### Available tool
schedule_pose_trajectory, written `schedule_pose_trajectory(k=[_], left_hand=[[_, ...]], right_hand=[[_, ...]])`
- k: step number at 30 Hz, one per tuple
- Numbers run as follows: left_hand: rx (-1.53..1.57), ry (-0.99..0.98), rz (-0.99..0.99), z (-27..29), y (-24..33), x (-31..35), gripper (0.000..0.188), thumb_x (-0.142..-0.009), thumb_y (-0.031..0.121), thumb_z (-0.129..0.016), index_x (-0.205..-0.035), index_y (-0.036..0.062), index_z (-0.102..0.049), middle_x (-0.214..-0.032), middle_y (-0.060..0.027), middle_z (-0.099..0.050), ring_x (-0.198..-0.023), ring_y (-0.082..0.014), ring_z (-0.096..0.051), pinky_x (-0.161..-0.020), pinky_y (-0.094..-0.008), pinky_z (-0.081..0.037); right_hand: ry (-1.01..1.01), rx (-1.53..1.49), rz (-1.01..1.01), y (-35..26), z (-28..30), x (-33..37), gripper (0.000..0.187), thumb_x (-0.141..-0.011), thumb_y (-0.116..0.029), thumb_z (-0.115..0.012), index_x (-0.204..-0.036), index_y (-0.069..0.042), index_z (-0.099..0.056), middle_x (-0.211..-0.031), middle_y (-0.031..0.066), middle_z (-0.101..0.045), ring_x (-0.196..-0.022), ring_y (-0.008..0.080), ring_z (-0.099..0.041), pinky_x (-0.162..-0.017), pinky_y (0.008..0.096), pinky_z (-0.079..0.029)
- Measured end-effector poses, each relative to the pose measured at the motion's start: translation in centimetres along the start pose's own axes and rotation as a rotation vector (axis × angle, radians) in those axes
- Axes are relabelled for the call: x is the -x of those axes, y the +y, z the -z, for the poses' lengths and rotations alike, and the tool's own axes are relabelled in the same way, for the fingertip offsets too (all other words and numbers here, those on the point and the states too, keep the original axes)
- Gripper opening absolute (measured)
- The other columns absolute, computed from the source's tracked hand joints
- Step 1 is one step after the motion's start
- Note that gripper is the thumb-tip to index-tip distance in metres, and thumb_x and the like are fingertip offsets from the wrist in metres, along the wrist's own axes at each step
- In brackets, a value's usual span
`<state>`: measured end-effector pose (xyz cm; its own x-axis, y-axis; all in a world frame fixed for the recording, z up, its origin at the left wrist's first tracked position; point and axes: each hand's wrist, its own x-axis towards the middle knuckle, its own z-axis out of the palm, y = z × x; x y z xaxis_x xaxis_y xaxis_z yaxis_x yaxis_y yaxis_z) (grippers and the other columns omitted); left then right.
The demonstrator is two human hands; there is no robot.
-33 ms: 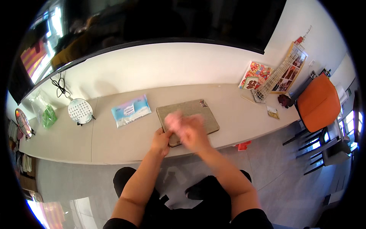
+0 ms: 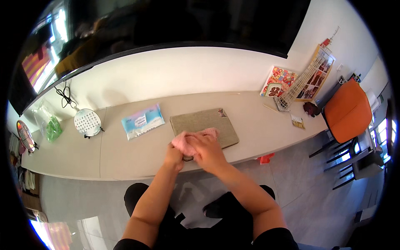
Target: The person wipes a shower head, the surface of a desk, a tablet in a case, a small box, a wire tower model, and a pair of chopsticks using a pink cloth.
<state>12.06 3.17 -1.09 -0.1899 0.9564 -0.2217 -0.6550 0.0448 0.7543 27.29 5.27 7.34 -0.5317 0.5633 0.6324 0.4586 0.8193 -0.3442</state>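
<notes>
A flat case or book with a grey-beige woven cover (image 2: 208, 117) lies near the table's front edge, a small sticker on its far right corner. My left hand (image 2: 174, 158) grips its near left corner, thumb on top; part of that hand is behind the cloth. A pink cloth (image 2: 186, 142) is bunched under my right hand (image 2: 208, 153), whose fingers press it onto the cover's near part. The cover's near edge is partly hidden by my hands.
Left of the case lies a blue and white soft packet (image 2: 143, 121). Farther left are a round white plaque on a stand (image 2: 88, 121) and a green plastic bag (image 2: 53, 128). At the right stand a wire tower model (image 2: 298, 92), picture frame (image 2: 318, 79) and orange chair (image 2: 348, 110).
My right hand, blurred in the earlier frame, has come lower and nearer with the pink cloth, which now spreads across the cover's near part. My left hand stays at the corner.
</notes>
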Motion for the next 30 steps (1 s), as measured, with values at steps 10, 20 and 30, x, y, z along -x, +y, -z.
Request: schedule_pose_trajectory(k=[10,20,30], left_hand=[[0.27,0.083,0.149,-1.8,5.8,3.0,0.027,-0.093,0.027,-0.059,-0.106,0.0031,-0.058,-0.09,-0.007,-0.065,-0.077,-0.0184,-0.065,-0.064,-0.0311,-0.054],[0.99,-0.635,0.852,-4.0,2.5,5.2,0.027,-0.093,0.028,-0.052,-0.104,0.0035,-0.054,-0.065,-0.0034,-0.051,-0.043,-0.0095,-0.047,-0.035,-0.0205,-0.04],[0.858,-0.372,0.587,-3.8,4.7,5.2,0.023,-0.095,0.02,-0.043,-0.101,0.0007,-0.053,-0.062,-0.0027,-0.047,-0.04,-0.0097,-0.041,-0.035,-0.0203,-0.034]], right_hand=[[0.756,-1.079,-0.911,13.5,8.8,3.0,0.019,-0.095,-0.02,-0.055,-0.103,-0.004,-0.06,-0.1,0.0047,-0.065,-0.09,0.0161,-0.062,-0.075,0.0303,-0.051],[0.432,-0.174,0.128,-0.1,4.3,-5.7,0.031,-0.079,-0.008,-0.059,-0.108,0.001,-0.059,-0.132,0.0219,-0.041,-0.12,0.0399,-0.035,-0.103,0.046,-0.03],[0.304,-0.705,-0.428,0.6,6.3,-2.9,0.024,-0.078,-0.008,-0.066,-0.1,0.0,-0.061,-0.097,0.0071,-0.062,-0.082,0.0181,-0.059,-0.076,0.0327,-0.049]])
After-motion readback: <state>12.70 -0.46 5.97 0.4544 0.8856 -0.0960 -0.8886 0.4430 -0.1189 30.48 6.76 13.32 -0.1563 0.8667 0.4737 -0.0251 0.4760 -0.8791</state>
